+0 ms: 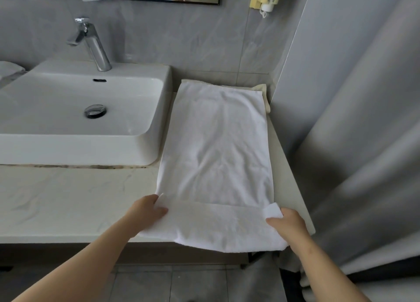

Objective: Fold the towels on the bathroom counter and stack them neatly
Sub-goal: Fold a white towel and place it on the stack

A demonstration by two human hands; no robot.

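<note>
Now the white towel [216,147] lies flat on the counter [68,199], just to the right of the sink [79,111], with its long side running away from the person toward the back wall. Its near end reaches over the front edge of the counter, and both hands are at this near end. The left hand [147,208] grips the near left corner, with the fingers curled around the cloth, and a small tip of the towel stands up beside them. The right hand [288,222] pinches the near right corner, where the cloth is turned up in a small roll against the thumb. Between the two hands an edge of cloth runs straight across the towel. At the far end, a cream towel [261,88] shows from under the white one, close to the wall. A grey curtain [352,120] hangs at the right of the counter, and the faucet [91,42] stands behind the sink.
</note>
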